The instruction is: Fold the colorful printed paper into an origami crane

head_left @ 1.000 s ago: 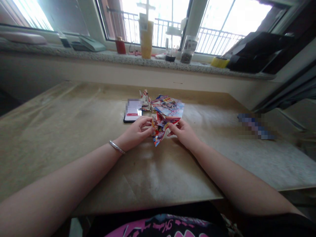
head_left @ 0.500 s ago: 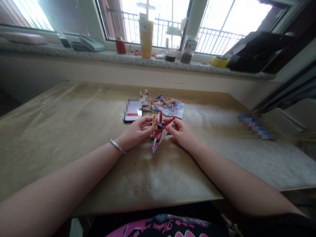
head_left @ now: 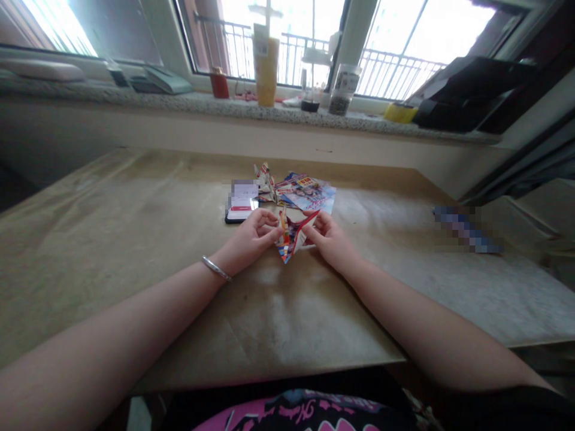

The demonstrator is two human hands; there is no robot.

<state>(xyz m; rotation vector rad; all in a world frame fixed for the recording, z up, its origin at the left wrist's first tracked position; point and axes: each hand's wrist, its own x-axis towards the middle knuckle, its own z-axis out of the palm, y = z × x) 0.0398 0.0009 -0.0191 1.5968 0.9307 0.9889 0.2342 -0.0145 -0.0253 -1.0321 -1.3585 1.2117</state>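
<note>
Pinched by the left hand and right hand, the folded paper stood partly spread over the table, its folds seemingly mid-shaping, which called for light, even fingertip pressure.

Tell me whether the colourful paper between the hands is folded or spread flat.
Folded. The colourful paper shows creased, angled flaps and a sharp near tip, held between the left hand and right hand.
</note>
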